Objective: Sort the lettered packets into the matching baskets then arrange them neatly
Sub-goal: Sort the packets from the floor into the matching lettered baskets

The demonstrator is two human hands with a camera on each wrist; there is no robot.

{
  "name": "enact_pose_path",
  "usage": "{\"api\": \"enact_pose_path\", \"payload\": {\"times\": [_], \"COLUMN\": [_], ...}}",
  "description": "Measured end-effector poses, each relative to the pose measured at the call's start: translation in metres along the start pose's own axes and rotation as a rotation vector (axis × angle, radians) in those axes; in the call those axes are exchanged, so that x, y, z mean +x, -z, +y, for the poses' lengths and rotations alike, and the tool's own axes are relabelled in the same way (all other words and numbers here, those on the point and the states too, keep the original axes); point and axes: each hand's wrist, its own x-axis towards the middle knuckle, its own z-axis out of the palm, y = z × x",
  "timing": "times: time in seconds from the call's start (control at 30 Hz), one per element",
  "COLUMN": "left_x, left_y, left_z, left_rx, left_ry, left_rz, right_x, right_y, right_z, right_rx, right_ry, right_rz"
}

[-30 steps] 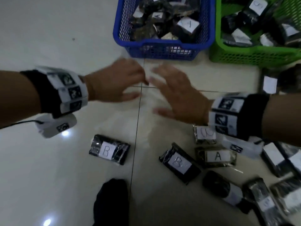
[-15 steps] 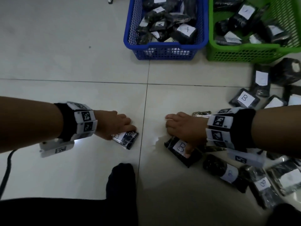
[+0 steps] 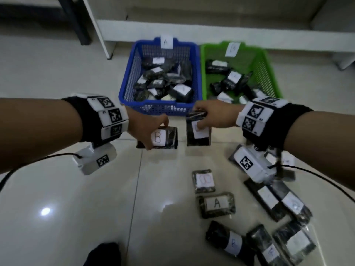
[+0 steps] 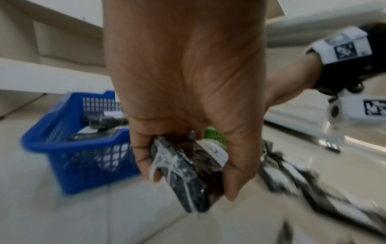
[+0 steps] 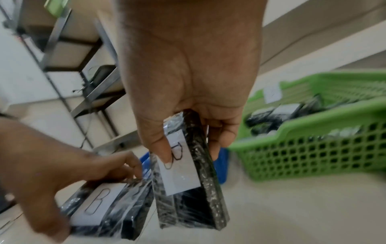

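From the head view there are two baskets: a blue basket (image 3: 160, 104) tagged A and a green basket (image 3: 269, 73) tagged B, side by side on the floor (image 3: 57, 189), both holding dark packets. Two packets are in the air: the left hand (image 3: 147, 127) grips a B packet (image 3: 163, 138) and the right hand (image 3: 215, 116) pinches a second packet (image 3: 198, 133), both just in front of the blue basket. About nine loose packets lie on the floor (the right-hand ones blur together), among them an A packet (image 3: 216, 204).

Left wrist view: the fingers (image 4: 144, 158) and thumb clamp one packet (image 4: 188, 171) by its edges.

Right wrist view: the thumb presses the label of the second packet (image 5: 183, 170), fingers (image 5: 221, 138) curled behind.

Half a second ago both hands were down on the floor packets; now both are lifted.
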Motion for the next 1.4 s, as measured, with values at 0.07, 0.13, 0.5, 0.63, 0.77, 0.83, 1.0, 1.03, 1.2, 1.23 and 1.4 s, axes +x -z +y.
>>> {"api": "enact_pose_path", "payload": {"times": [0.07,0.13,0.5,0.63,0.77,0.83,1.0,1.03,1.2,1.23,1.4], "left_x": [0.008,0.016,0.084,0.122,0.144,0.154,0.176,0.180,0.199,0.203,0.220], "left_y": [0.031,0.058,0.122,0.101,0.089,0.090,0.094,0.096,0.111,0.115,0.116], "left_z": [0.016,0.031,0.093,0.101,0.104,0.106,0.106,0.106,0.094,0.092,0.091], "left_rx": [-0.060,-0.095,-0.573,-0.731,-0.742,-0.710,-0.605,-0.621,-0.510,-0.508,-0.571], "left_ry": [-0.024,-0.015,0.137,0.206,0.176,0.179,0.129,0.144,0.116,0.118,0.107], "left_rz": [0.092,0.198,0.614,0.703,0.863,0.881,0.991,0.989,1.044,1.053,1.138], "right_x": [-0.004,-0.011,-0.040,-0.032,-0.020,-0.012,0.008,0.012,0.041,0.048,0.064], "right_y": [0.031,0.054,0.094,0.086,0.072,0.065,0.053,0.051,0.039,0.034,0.015], "right_z": [0.020,0.042,0.142,0.159,0.174,0.182,0.188,0.188,0.188,0.188,0.189], "right_rx": [0.054,0.085,0.317,0.503,0.593,0.619,0.644,0.663,0.743,0.746,0.667], "right_ry": [-0.070,-0.155,-0.413,-0.483,-0.511,-0.526,-0.551,-0.556,-0.497,-0.470,-0.423], "right_rz": [0.126,0.285,0.911,1.016,1.013,0.985,0.939,0.930,0.961,1.009,1.143]}}
